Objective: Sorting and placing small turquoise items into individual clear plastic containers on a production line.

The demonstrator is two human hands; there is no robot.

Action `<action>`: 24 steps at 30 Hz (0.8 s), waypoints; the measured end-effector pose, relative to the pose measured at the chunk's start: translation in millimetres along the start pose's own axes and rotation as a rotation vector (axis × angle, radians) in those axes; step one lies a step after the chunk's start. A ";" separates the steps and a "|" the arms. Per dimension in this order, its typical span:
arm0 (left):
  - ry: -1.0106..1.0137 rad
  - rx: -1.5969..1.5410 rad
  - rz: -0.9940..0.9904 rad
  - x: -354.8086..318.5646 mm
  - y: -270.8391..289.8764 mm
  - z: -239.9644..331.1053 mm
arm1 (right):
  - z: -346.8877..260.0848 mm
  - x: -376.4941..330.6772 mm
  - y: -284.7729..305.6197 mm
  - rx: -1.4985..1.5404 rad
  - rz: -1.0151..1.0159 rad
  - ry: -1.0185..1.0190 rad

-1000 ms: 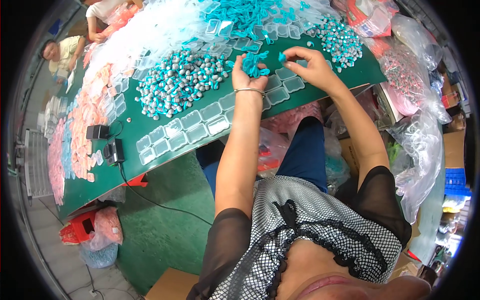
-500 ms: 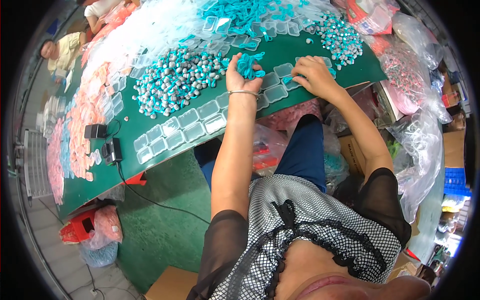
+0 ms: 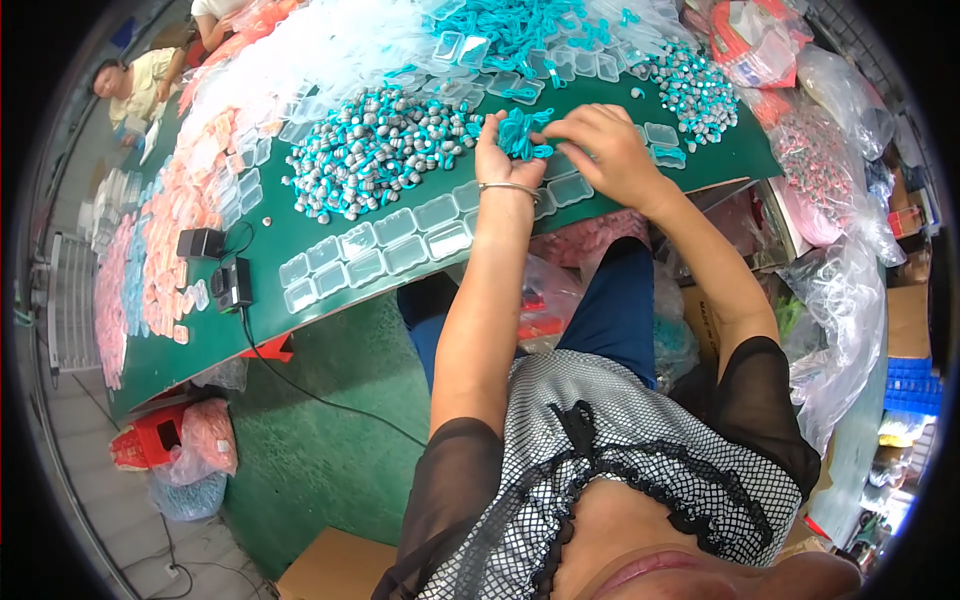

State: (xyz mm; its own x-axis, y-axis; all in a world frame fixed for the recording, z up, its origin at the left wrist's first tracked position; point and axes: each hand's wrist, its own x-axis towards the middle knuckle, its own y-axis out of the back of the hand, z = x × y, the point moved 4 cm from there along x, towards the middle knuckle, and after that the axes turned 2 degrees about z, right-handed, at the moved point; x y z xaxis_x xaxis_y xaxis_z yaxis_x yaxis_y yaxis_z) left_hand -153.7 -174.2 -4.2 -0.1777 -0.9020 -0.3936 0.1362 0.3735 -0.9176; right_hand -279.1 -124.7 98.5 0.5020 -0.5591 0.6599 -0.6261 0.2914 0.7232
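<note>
Far left on the green table (image 3: 330,300): black device (image 3: 233,283) with cord. Next, row of clear lidded cases (image 3: 380,250) along the near edge, heap of teal-and-grey wound bundles (image 3: 375,150) behind. Left hand (image 3: 497,152) clasps a bunch of teal cords (image 3: 522,132); right hand (image 3: 600,150) pinches into the same bunch, above the cases. Judgement: keep the bunch tight, separate one cord cleanly, work low over an open case so nothing snags or drops.

Small packing workshop: long green table (image 3: 330,300) carrying heaps of teal cords (image 3: 375,150), rows of clear plastic cases (image 3: 400,240); another worker (image 3: 135,85) sitting far end; stock bags (image 3: 840,300) piling around.
</note>
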 end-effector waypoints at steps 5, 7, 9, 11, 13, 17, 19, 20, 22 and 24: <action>-0.039 0.057 -0.026 -2.4 0.5 -0.4 | -12.4 18.9 -19.2 -0.130 0.080 0.209; -0.024 0.064 -0.018 -8.3 -2.8 1.2 | -10.6 21.2 -19.9 -0.115 0.049 0.236; 0.000 0.068 -0.002 -11.6 -4.9 1.8 | -9.4 22.9 -21.0 -0.100 0.019 0.261; -0.019 0.039 -0.039 -13.0 -7.4 4.3 | -8.6 24.2 -21.0 -0.085 0.029 0.269; -0.023 0.048 -0.059 -8.2 -2.9 10.3 | -9.5 23.2 -15.4 -0.040 0.027 0.240; 0.024 0.034 -0.096 2.7 2.4 14.4 | -0.6 18.4 -9.8 0.149 -0.001 0.135; 0.014 0.013 -0.048 -3.1 -3.8 4.7 | 4.5 16.0 -15.7 0.167 -0.051 0.104; -0.005 0.020 -0.025 -3.8 -2.4 2.0 | 7.2 14.2 -17.2 0.241 -0.047 0.059; -0.023 0.022 -0.031 -4.0 0.5 3.1 | 10.5 13.4 -17.3 0.319 -0.044 0.022; -0.030 -0.009 0.006 -2.3 -0.6 4.9 | 20.6 9.9 -11.7 0.445 0.019 -0.081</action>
State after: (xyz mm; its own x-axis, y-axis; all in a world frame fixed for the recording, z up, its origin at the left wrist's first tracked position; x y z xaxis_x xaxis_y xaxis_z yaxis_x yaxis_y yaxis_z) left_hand -148.6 -173.4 -2.4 -0.1474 -0.9057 -0.3975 0.1287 0.3809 -0.9156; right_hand -279.2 -149.6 92.4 0.4509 -0.6206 0.6415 -0.8391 -0.0499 0.5416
